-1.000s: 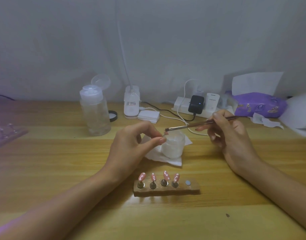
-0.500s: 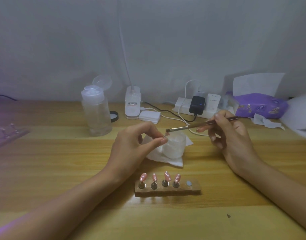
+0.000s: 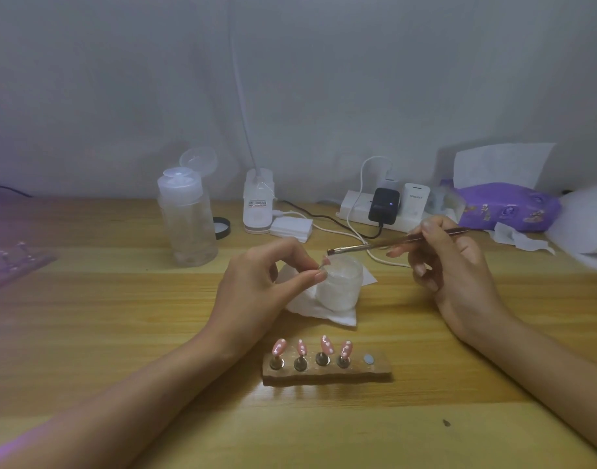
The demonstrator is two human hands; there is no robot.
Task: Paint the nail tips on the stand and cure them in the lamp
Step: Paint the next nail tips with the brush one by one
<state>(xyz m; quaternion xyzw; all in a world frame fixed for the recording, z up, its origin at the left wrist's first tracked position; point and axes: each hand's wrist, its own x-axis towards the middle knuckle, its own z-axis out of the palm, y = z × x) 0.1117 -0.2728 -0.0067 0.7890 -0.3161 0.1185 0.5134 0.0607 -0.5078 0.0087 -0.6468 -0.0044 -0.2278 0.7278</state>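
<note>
— Where is the loose nail tip held?

— A small pink nail tip [image 3: 325, 262] is pinched between the thumb and forefinger of the left hand [image 3: 256, 289], just over the left rim of a frosted round jar [image 3: 341, 286]. The jar is set on a folded white tissue [image 3: 324, 314].

— And the right hand?

— A slim dark-handled brush [image 3: 374, 245] is gripped by the curled fingers of the right hand [image 3: 452, 265]. Its bristle end is held just beside the pinched tip; contact cannot be told.

— What room is seen?

— A brown wooden block stand [image 3: 327, 372] is placed on the pale wooden worktop [image 3: 121, 316] between the forearms, nearer than the jar. Four pink white-dotted nail tips [image 3: 325, 345] are stood in it. Open worktop is seen left of the left forearm. The back edge is crowded by a clear plastic pump bottle [image 3: 187, 225] and a white power strip [image 3: 354, 206].
</note>
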